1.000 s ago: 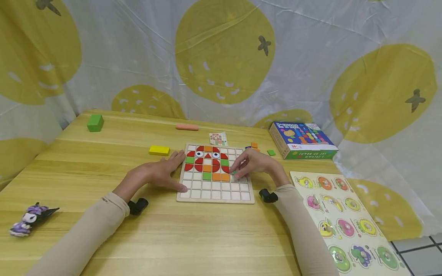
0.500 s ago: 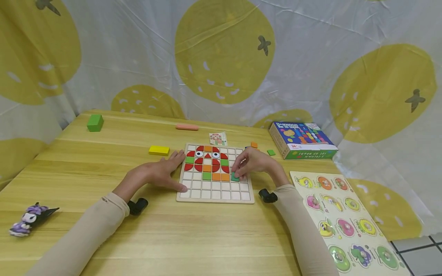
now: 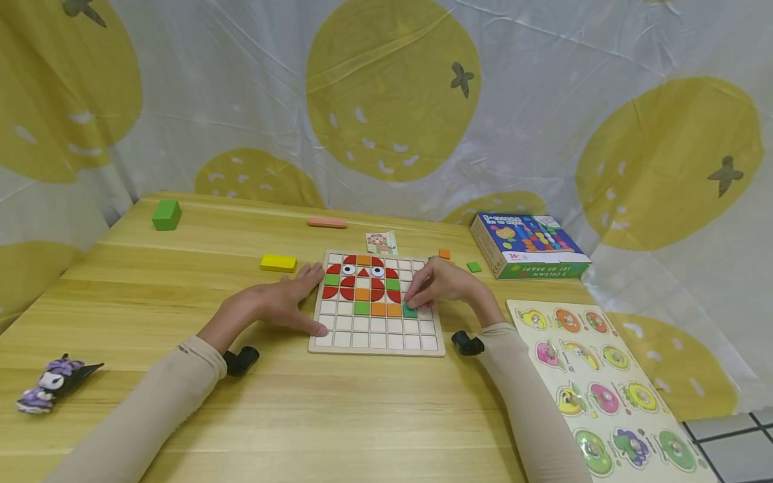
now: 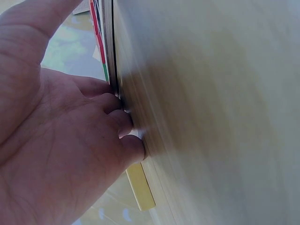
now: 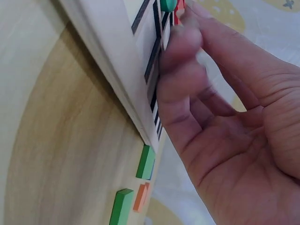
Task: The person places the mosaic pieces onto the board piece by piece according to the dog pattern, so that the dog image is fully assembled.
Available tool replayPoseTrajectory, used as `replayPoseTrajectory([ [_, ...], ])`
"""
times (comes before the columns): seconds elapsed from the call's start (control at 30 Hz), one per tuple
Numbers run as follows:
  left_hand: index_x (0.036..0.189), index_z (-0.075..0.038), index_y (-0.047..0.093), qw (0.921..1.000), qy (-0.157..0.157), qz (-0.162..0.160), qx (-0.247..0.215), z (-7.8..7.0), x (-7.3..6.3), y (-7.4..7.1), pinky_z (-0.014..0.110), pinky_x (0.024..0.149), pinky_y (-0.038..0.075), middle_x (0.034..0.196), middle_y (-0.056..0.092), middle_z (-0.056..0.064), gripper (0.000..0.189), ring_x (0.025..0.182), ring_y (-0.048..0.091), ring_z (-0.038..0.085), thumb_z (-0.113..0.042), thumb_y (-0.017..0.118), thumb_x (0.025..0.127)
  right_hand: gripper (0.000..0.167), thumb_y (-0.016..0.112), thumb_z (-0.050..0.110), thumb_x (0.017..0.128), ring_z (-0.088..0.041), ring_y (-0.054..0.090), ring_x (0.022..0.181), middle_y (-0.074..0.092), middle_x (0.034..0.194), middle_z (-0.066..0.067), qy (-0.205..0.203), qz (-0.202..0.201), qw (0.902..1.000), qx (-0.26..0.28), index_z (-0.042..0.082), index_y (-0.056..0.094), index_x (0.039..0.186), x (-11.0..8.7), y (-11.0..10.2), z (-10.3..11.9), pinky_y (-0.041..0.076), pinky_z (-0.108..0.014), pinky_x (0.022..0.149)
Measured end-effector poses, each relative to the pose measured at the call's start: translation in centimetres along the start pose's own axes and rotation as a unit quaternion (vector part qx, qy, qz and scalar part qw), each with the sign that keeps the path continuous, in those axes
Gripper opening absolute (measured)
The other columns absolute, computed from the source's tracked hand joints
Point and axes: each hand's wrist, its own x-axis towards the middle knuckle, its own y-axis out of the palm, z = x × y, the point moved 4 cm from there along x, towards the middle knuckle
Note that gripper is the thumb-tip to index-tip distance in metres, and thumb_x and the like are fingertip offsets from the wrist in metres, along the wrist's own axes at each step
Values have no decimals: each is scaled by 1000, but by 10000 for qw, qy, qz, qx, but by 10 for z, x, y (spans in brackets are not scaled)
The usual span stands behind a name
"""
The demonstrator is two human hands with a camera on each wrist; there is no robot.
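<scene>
A wooden grid board [image 3: 377, 351] lies on the table with red, orange and green pieces and two eye pieces set in its cells. My right hand [image 3: 437, 283] is over its right half, fingertips pinching a dark green tile [image 3: 409, 310] beside a row of orange tiles [image 3: 386, 310]. In the right wrist view, the right hand [image 5: 225, 108] has bent fingers close to the green tile [image 5: 168, 4]. My left hand [image 3: 280, 298] holds the board's left side steady, thumb on the front-left corner and fingers spread along the edge. The left wrist view shows its palm [image 4: 61, 126].
A pattern card [image 3: 381, 243] lies behind the board. Orange tiles [image 3: 444, 253] and a green tile [image 3: 474, 267] lie behind right. A bead box [image 3: 531, 245], fruit puzzle board [image 3: 604, 389], yellow block [image 3: 278, 263], green block [image 3: 166, 215], pink stick [image 3: 327, 223] and figurine [image 3: 51, 386] lie around.
My right hand has lowered the dark green tile, tilted half a second ago, so it now lies flat in a cell right of the orange tiles. The left hand has stayed put.
</scene>
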Motion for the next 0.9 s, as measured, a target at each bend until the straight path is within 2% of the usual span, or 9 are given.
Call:
replayPoseTrajectory([
  [0.13,171,2,4,9999,50,5,-142,5,2,1,71,129,0,179,-7,26,133,164,-7,48,-61,85,86,7,85,0,91,-12,59,70,81,90,-7,2,-36,10000,-83,0,86,98,0,0,-2,50,-21,62],
  [0.3,173,-4,3,9998,110,-56,-175,23,12,5,73,127,1,180,-8,23,139,165,-7,47,-70,84,82,7,88,4,89,-14,57,74,78,87,-2,28,-39,9997,-258,4,86,96,1,1,-3,47,-21,63],
  [0.4,173,-5,3,9998,153,-65,-119,30,17,6,73,127,2,180,-8,23,140,165,-7,47,-72,83,81,6,86,8,93,-14,57,75,76,88,-1,-7,-193,9989,-438,6,86,98,0,-4,-3,47,-22,66],
  [0.43,174,-6,3,9998,136,-75,-108,32,18,7,73,127,2,180,-8,22,139,165,-7,47,-71,83,81,6,84,8,95,-15,57,73,75,86,-4,-19,-302,9985,-455,4,85,100,-1,-7,-4,47,-22,65],
  [0.57,173,-2,3,9999,90,-43,-137,23,10,3,73,127,2,179,-7,24,138,164,-6,48,-68,84,83,16,72,10,105,-20,61,75,76,97,-15,72,-1192,9920,-419,-2,81,111,-8,-27,-14,49,-24,64],
  [0.63,172,0,3,9999,68,-34,-145,14,4,1,72,128,2,179,-7,25,135,164,-6,48,-65,84,85,19,69,8,106,-25,63,78,76,103,-20,204,-1704,9843,-406,-4,79,116,-13,-38,-22,50,-25,65],
  [0.7,171,2,4,9999,56,-11,-143,6,0,-1,71,129,1,179,-7,26,133,165,-6,48,-61,85,87,20,68,8,107,-27,65,83,75,108,-20,402,-2110,9756,-458,-3,78,121,-17,-47,-32,51,-24,67],
  [0.8,171,4,3,10000,37,4,-91,-1,-3,-2,69,129,2,179,-7,27,128,165,-6,48,-55,84,90,22,69,6,106,-29,65,87,73,107,-18,588,-2386,9668,-697,-1,78,124,-17,-54,-45,51,-26,69],
  [0.9,171,4,3,10000,-5,10,-40,-3,-3,-1,69,130,3,179,-6,26,126,165,-5,47,-53,84,91,23,71,7,105,-29,66,91,71,106,-17,724,-2448,9626,-903,1,78,126,-14,-58,-54,53,-30,75],
])
